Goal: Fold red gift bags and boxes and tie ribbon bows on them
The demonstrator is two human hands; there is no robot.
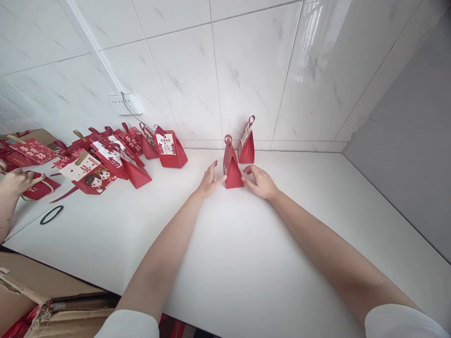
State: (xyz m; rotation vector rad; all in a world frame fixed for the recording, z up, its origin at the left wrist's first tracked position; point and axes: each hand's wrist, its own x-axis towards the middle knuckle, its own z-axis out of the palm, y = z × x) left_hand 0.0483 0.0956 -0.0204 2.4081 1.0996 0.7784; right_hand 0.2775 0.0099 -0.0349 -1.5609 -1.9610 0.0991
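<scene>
1. the red box (pixel 233 172) stands upright on the white table (pixel 253 263), at the dial's centre.
2. left hand (pixel 208 182), nine o'clock: fingers wide from thumb.
3. right hand (pixel 261 182), three o'clock: loosely curled, thumb apart.
4. rear box (pixel 247 149), one o'clock, just behind.

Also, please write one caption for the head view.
Left hand and right hand flank an upright red box on a white table.

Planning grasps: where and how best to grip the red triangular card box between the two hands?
Likely the red loop atop the red triangular card box, pinched from above: the box stands upright, tapers upward, and the loop sticks up, while a similar red box stands close behind on the right.
</scene>
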